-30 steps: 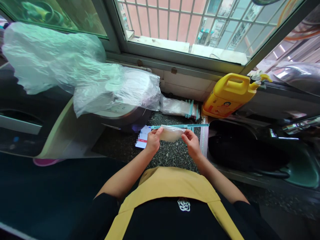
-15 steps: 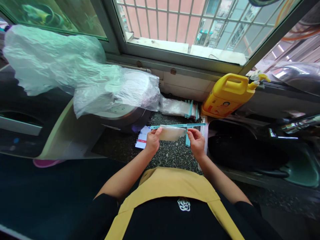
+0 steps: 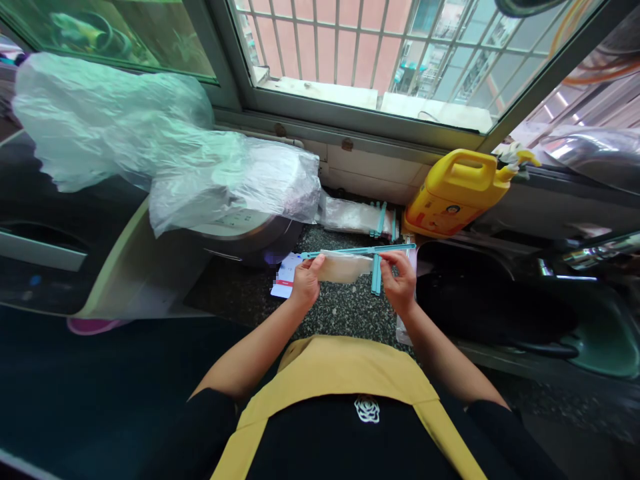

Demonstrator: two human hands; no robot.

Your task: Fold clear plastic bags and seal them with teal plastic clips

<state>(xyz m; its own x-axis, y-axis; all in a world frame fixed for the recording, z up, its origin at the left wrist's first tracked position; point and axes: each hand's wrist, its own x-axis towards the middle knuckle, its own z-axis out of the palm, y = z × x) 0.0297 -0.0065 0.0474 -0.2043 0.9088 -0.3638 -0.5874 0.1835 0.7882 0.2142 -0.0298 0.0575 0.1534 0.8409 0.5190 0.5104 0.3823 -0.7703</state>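
Left hand (image 3: 306,281) pinches the left end of a pale packet (image 3: 345,268) between thumb and fingers, holding it over the speckled surface (image 3: 350,310). The right hand (image 3: 382,261) is just beyond the packet's right end, its fingers bent and thumb near the forefinger; whether it grips anything, I cannot tell. Along the packet's far edge runs a long blue clip (image 3: 357,251), reaching past both ends, and a short blue clip (image 3: 376,277) points toward the apron (image 3: 350,363), between packet and right hand.

A phone (image 3: 285,275) sits just left of the left hand. Bare surface shows between the packet and the apron at the near edge. Farther back, a clear bag (image 3: 350,215) lies by the wall, with the yellow jug (image 3: 453,193) to its right. The sink (image 3: 607,333) and a black pan (image 3: 490,307) bound the right side.
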